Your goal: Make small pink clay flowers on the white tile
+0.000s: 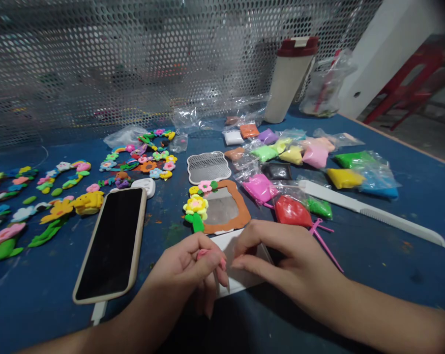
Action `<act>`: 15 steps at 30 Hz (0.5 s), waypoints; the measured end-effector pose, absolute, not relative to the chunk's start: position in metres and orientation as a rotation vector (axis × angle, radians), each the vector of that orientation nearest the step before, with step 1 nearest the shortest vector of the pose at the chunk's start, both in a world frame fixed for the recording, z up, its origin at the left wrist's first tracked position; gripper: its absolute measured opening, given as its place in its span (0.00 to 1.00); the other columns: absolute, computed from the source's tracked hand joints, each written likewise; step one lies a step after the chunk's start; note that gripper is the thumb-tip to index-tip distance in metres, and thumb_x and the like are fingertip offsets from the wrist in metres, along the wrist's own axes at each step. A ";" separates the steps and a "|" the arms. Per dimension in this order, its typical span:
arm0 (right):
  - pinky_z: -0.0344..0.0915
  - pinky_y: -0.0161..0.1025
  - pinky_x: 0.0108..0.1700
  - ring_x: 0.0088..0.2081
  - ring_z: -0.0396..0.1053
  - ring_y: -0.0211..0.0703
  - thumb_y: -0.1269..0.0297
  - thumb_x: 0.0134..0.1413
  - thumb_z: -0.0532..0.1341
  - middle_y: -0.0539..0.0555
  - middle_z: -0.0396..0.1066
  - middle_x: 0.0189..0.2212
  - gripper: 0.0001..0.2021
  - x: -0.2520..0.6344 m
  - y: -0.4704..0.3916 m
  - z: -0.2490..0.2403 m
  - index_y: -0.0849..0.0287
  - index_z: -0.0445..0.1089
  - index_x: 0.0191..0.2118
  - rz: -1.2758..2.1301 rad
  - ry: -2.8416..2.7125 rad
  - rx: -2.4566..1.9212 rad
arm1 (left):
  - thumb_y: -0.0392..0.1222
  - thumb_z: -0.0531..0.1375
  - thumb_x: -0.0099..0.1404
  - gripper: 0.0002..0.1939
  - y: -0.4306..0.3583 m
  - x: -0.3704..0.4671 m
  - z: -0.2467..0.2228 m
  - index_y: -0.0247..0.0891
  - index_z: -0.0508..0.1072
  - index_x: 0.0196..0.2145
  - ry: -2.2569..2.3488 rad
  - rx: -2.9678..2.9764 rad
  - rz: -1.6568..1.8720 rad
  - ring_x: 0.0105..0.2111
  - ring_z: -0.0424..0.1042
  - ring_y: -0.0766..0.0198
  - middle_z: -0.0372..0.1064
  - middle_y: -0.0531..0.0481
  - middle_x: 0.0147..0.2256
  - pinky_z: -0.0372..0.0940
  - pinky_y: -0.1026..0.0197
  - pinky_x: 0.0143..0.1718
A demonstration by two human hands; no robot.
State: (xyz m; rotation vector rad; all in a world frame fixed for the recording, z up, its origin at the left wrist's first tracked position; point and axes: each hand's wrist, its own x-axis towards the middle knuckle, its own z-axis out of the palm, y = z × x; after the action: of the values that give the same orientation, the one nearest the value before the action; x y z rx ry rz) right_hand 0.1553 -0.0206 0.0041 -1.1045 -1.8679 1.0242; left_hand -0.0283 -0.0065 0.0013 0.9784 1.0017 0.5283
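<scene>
Nearest, the left hand (pixel 194 265) is half curled, palm turned inward, its thumb and fingers closed on a small lump of soft pink clay (pixel 203 253). Facing it, the right hand (pixel 284 248) arches in from the right with wrist bent, thumb and forefinger tips nearly together; whether anything sits between them I cannot tell. Both hover over a flat white board (pixel 244 281), left of which lies a black-screened phone in a pale case (pixel 111 246). Just beyond the board, a wavy brown clay-covered mirror frame (pixel 242 209) looks partly done: a yellow clay flower (pixel 195 204), a pink clay flower (pixel 205 186) and green clay leaves (pixel 197 222) fill its left side and far left corner, while the right and near sides are plain brown. Farther off stand a scalloped white-rimmed mirror (pixel 209 168) and, at the far right, a beige tumbler with a maroon lid (pixel 290 83).
</scene>
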 end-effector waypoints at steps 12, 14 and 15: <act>0.63 0.30 0.35 0.32 0.68 0.35 0.70 0.55 0.61 0.49 0.71 0.29 0.03 0.155 -0.019 0.000 0.60 0.70 0.31 1.015 -1.941 -1.091 | 0.50 0.58 0.61 0.15 -0.008 -0.032 -0.005 0.37 0.65 0.24 0.986 0.967 0.584 0.11 0.59 0.74 0.63 0.58 0.16 0.53 0.72 0.14; 0.63 0.30 0.37 0.33 0.69 0.34 0.73 0.57 0.58 0.49 0.71 0.31 0.05 0.155 -0.018 0.000 0.60 0.71 0.33 1.017 -1.957 -1.077 | 0.50 0.57 0.62 0.15 -0.008 -0.033 -0.005 0.37 0.65 0.24 0.980 0.961 0.586 0.12 0.60 0.74 0.63 0.58 0.16 0.53 0.72 0.14; 0.63 0.30 0.38 0.34 0.69 0.34 0.73 0.58 0.57 0.49 0.72 0.31 0.06 0.155 -0.018 0.001 0.59 0.71 0.34 1.017 -1.958 -1.082 | 0.50 0.57 0.62 0.16 -0.008 -0.033 -0.005 0.36 0.65 0.24 0.976 0.961 0.585 0.12 0.60 0.74 0.63 0.58 0.16 0.53 0.72 0.15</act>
State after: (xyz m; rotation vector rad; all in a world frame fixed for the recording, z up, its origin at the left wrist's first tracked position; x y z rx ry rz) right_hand 0.1546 -0.0178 0.0006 -1.0824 -1.9585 1.0167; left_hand -0.0334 -0.0078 -0.0047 0.9613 0.9758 0.5848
